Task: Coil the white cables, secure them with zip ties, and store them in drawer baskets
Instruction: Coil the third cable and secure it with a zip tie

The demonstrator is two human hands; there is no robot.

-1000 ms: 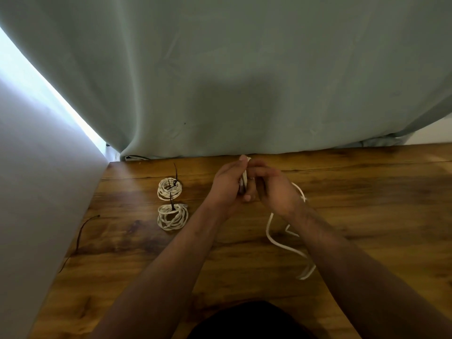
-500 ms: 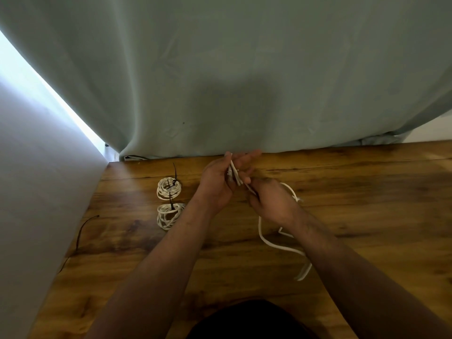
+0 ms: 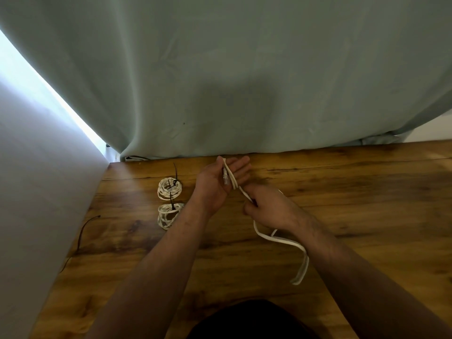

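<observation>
1. White cable (image 3: 281, 239): thin and round, ending in a clear plug (image 3: 226, 179). It runs from frame centre to the lower right, with slack loops on the wooden surface (image 3: 354, 196).
2. Left hand (image 3: 215, 187): palm up, fingers straight, cable and plug lying across the palm.
3. Right hand (image 3: 274, 209): fingers curled, pinching the cable just below the left hand.
4. Upper coil (image 3: 170, 189) and lower coil (image 3: 168, 215): white, each bound by a black zip tie (image 3: 174, 168), left of centre.

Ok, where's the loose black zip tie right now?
Head view: the loose black zip tie lies at the wooden table's left edge beside the wall, left of the nearer tied coil.
</observation>
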